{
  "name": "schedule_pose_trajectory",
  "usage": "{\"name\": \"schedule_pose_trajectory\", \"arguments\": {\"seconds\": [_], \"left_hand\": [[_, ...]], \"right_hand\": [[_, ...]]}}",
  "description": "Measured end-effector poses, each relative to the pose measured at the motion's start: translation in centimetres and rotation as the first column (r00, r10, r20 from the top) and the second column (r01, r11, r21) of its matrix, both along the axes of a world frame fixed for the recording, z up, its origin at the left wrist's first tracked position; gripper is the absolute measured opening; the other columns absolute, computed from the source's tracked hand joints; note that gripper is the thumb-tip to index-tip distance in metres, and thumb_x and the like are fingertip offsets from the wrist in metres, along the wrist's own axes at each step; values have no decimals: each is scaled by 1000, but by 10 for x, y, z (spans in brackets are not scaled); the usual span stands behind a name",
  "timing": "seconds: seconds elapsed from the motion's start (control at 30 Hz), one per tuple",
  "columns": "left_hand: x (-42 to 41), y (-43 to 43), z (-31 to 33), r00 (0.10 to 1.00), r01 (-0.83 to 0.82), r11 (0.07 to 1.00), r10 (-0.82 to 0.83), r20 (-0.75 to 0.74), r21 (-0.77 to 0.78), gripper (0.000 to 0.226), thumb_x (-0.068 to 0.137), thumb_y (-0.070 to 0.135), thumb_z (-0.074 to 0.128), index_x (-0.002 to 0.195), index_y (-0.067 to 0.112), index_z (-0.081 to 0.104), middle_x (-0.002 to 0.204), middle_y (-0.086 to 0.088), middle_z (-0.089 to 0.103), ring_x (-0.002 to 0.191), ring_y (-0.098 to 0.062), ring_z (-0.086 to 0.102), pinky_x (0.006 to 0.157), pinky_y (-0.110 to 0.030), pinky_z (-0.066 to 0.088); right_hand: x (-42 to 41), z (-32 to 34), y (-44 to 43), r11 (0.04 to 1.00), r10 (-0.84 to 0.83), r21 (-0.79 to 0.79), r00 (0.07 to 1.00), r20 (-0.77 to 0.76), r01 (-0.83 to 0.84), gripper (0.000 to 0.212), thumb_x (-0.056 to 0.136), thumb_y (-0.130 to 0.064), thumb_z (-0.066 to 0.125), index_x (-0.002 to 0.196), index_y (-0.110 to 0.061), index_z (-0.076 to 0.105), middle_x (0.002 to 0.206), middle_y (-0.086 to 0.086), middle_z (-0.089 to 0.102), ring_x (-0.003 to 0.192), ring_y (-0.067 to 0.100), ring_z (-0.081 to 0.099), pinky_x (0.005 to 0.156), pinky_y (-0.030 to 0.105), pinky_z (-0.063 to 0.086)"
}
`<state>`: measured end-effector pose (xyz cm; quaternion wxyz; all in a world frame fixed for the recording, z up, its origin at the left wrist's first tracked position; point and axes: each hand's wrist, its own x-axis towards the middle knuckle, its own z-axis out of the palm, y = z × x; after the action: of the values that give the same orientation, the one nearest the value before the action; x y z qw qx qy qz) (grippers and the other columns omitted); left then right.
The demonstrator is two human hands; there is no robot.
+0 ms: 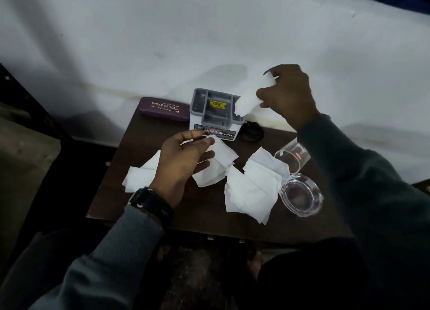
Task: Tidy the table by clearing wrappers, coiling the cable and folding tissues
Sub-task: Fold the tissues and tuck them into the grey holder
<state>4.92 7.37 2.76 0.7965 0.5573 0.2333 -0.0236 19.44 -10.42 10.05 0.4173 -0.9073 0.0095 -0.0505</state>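
While the right hand [287, 93] is pinching a tissue [247, 101] above the organiser [213, 115] at frame centre, the left hand [182, 161] is pinching a second tissue [220, 161]; tugging is probably risking tears.

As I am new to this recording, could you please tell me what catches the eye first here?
The white loose tissues strewn across the small dark table stand out first. Above the grey organiser box at the back, the right hand grips a crumpled tissue, while the left hand pinches a flat tissue near the middle.
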Motion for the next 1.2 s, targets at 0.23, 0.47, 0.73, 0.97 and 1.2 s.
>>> {"name": "schedule_pose_trajectory", "arguments": {"seconds": [0.23, 0.47, 0.73, 0.97, 1.2], "left_hand": [[0, 9, 6, 1000, -12, 1000, 12, -8, 14, 18, 93, 18, 74, 111, 22, 70, 97, 3, 81, 92, -19, 78, 80, -35, 61], [1, 9, 7, 1000, -5, 999, 6, -24, 41, 13, 96, 20, 70, 108, 23, 70, 96, 6, 81, 91, -19, 78, 79, -35, 61], [1, 7, 7, 999, -2, 998, 5, -45, 66, 18, 98, 21, 67, 117, 19, 70, 95, 6, 81, 92, -19, 78, 83, -39, 61], [-1, 12, 10, 998, -32, 998, 34, -44, 52, 23, 91, 18, 74, 113, 15, 71, 108, -4, 80, 99, -25, 77, 75, -33, 59], [-1, 16, 12, 999, -31, 999, 32, -30, 37, 23, 96, 17, 67, 119, 18, 66, 103, 3, 81, 100, -25, 77, 77, -34, 60]], "right_hand": [[10, -15, 10, 993, -9, -115, 996, -90, -2, 46, 78, 2, 67, 123, -7, 64, 108, 0, 59, 86, 34, 75, 81, 50, 63], [17, -21, 17, 983, 4, -184, 998, -58, -14, 48, 81, 0, 63, 128, -8, 62, 117, 2, 53, 107, 36, 70, 90, 47, 60], [21, -37, 34, 988, -9, -153, 979, -205, -23, 37, 77, -10, 68, 108, 10, 66, 112, 26, 72, 95, 41, 74, 83, 49, 63], [13, -48, 25, 973, 2, -228, 984, -180, -44, 37, 83, -29, 71, 112, -6, 67, 110, 9, 67, 98, 23, 64, 69, 27, 49], [-61, -43, -25, 995, -49, -97, 984, -170, 33, 62, 80, -52, 78, 131, -21, 60, 102, -7, 71, 96, 13, 70, 86, 26, 57]]}}
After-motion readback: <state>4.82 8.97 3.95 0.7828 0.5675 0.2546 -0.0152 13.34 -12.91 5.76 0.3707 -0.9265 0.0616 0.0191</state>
